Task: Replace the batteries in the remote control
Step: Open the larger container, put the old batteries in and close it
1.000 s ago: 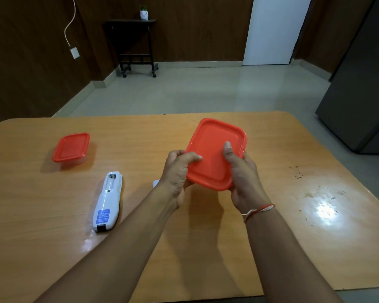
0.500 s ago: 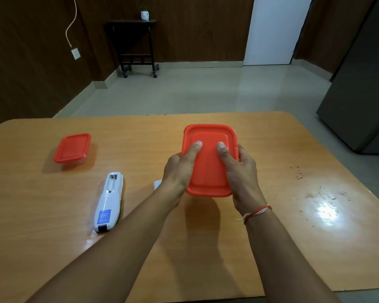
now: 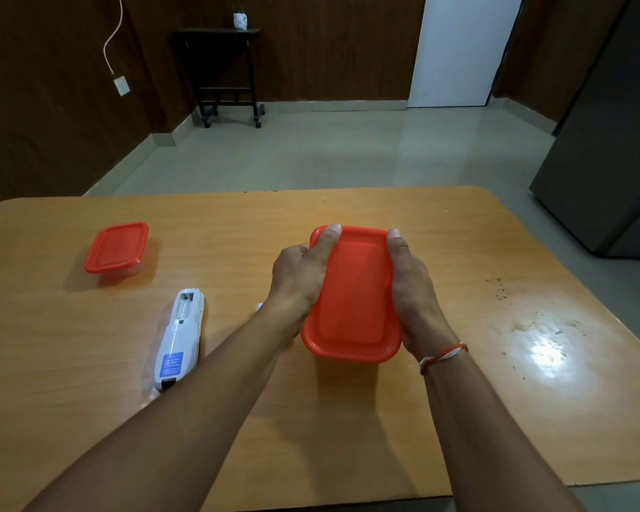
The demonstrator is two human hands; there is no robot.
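A box with a red lid point(image 3: 353, 297) sits at the middle of the wooden table point(image 3: 348, 419). My left hand point(image 3: 298, 275) grips its left side, thumb on the lid's far left corner. My right hand point(image 3: 411, 286) grips its right side, thumb on the far right corner. The white remote control point(image 3: 180, 338) lies face down to the left, its battery compartment uncovered and turned towards the far side. A small white piece point(image 3: 259, 307), mostly hidden, peeks out beside my left wrist. What is inside the box is hidden.
A second, smaller box with a red lid point(image 3: 117, 247) stands at the far left of the table. Dark specks and a bright glare mark the table's right side point(image 3: 540, 349). Beyond the table are a black side table point(image 3: 230, 75) and a dark cabinet point(image 3: 606, 142).
The red lid was held up and tilted towards me. It has come down flat onto the box, and both thumbs have spread from the middle out to the far corners.
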